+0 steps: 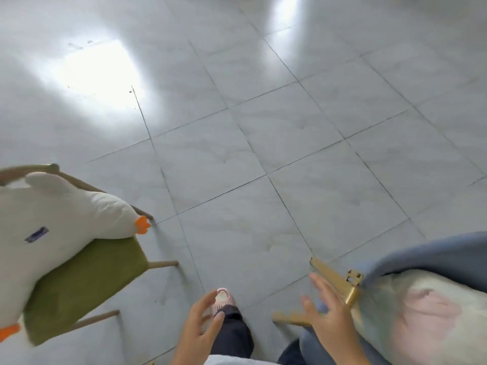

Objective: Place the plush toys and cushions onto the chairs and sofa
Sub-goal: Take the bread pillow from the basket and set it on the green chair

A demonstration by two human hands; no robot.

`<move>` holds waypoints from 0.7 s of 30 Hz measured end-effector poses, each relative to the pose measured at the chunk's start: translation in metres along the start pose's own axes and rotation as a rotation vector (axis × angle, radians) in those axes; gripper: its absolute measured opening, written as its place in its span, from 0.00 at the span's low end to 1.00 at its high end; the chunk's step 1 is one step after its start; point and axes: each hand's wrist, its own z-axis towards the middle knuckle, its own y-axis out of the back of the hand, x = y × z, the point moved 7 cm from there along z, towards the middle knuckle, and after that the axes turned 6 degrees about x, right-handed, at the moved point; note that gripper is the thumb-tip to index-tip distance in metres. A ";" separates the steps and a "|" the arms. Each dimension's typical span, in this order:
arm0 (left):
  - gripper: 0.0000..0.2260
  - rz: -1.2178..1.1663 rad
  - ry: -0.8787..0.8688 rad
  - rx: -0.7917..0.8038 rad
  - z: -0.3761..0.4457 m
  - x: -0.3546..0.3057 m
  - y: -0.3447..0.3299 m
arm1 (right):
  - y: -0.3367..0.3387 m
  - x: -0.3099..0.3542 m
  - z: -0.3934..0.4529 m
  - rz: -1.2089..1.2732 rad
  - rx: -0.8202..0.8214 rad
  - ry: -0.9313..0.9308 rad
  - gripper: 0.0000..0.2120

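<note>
Left hand (200, 324) near bottom centre: fingers spread and relaxed, nothing held. Right hand (326, 309) to its right: fingers splayed, likewise empty, hovering beside the gold leg (332, 276) of the blue chair (432, 252). On that chair's seat, just right of the right hand: fluffy white-and-pink plush (421, 312), blurred, kind not discernible. Well left of the left hand: green chair (87, 280) carrying white goose plush (52, 222), long axis running near-left to far-right, orange beak overhanging the seat's far corner. Both visible chairs loaded. Sofa and remaining items out of frame; judged: next pick lies elsewhere. Grey tiled floor (263, 127) ahead; one foot (224, 299) forward.
</note>
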 end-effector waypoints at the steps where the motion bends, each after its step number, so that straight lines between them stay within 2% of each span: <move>1: 0.19 -0.021 0.001 -0.034 0.005 -0.002 0.024 | -0.022 0.017 0.010 0.033 0.034 0.012 0.21; 3: 0.22 -0.050 -0.017 -0.075 0.017 -0.011 0.073 | -0.068 0.060 0.031 0.038 0.126 0.047 0.16; 7: 0.25 -0.153 -0.051 -0.111 0.039 -0.021 0.139 | -0.126 0.120 0.052 0.015 0.294 0.089 0.21; 9: 0.28 -0.173 -0.064 -0.156 0.054 -0.029 0.163 | -0.134 0.137 0.069 0.009 0.288 0.091 0.23; 12: 0.20 -0.202 -0.071 -0.229 0.080 -0.044 0.187 | -0.137 0.151 0.106 -0.018 0.249 0.084 0.31; 14: 0.20 -0.245 -0.064 -0.268 0.105 -0.051 0.203 | -0.136 0.166 0.141 -0.052 0.196 0.082 0.39; 16: 0.21 -0.301 -0.081 -0.288 0.140 -0.066 0.223 | -0.142 0.187 0.185 -0.092 0.204 0.090 0.41; 18: 0.24 -0.350 -0.120 -0.334 0.180 -0.091 0.247 | -0.155 0.217 0.237 -0.094 0.237 0.142 0.36; 20: 0.22 -0.380 -0.163 -0.395 0.224 -0.120 0.274 | -0.174 0.262 0.292 -0.097 0.279 0.230 0.25; 21: 0.21 -0.391 -0.179 -0.445 0.243 -0.132 0.289 | -0.184 0.285 0.318 -0.081 0.308 0.246 0.23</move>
